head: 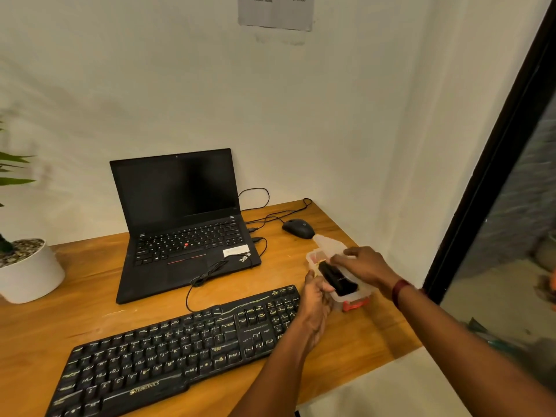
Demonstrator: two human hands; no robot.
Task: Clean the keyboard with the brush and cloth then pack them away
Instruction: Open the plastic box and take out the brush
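Black and oblong, the brush [338, 279] lies in a clear plastic box [361, 291] (red clasp at its near end) on the wooden desk [90, 296], just beside the keyboard's [180, 350] right end. The left hand [316, 293] curls round the box's side, holding it. The right hand [361, 264] reaches over the top, bent fingertips at the brush; whether they pinch it I cannot tell. A laptop [180, 221] and mouse [298, 228] sit behind.

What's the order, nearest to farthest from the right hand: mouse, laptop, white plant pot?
1. Mouse, just beyond the right hand.
2. Laptop, farther left, mid-desk.
3. White plant pot, at the far left.
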